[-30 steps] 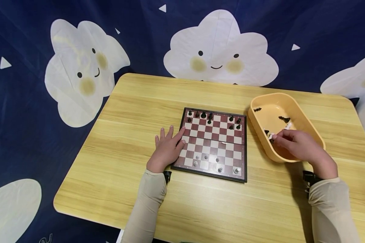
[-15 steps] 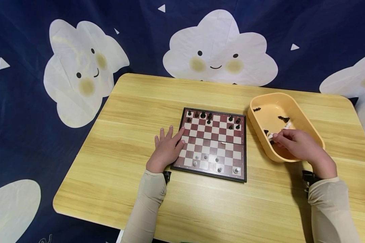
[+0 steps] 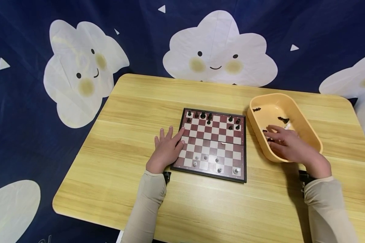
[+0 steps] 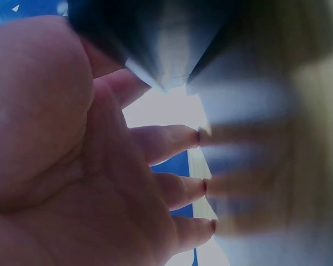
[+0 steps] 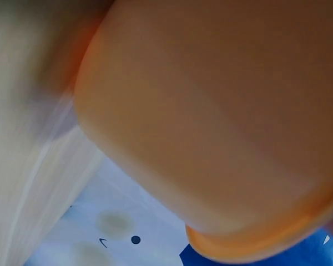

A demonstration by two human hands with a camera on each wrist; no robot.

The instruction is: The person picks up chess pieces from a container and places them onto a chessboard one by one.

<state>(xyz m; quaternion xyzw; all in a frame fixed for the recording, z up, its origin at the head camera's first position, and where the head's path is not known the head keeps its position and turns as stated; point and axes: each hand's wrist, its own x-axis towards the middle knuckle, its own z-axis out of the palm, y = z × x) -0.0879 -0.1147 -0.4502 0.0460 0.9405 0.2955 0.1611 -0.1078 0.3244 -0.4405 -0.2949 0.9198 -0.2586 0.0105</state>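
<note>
In the head view, my left hand [image 3: 165,151] lies with fingers spread, index finger and thumb touching the left edge of the chessboard [image 3: 204,132]. The left wrist view shows its palm [image 4: 72,138] and straight fingers, fingertips on the table. Several black chess pieces [image 3: 203,115] stand on the board's far rows, and several white ones [image 3: 217,160] near its front. My right hand [image 3: 289,145] reaches into the orange bin [image 3: 307,123], fingers apart, above black and white pieces partly hidden under it. A black piece [image 3: 283,119] lies on the bin's floor beyond the fingers.
The wooden table [image 3: 118,135] carries the board in the middle and the bin at the right. Another black piece [image 3: 257,109] lies by the bin's left wall. Behind the table hangs a dark blue cloth [image 3: 146,40] with clouds. The bin's outer wall [image 5: 211,122] fills the right wrist view.
My right hand has let go of the white chess piece it pinched in the bin; its fingers have spread and it has shifted slightly left. My left hand has not moved.
</note>
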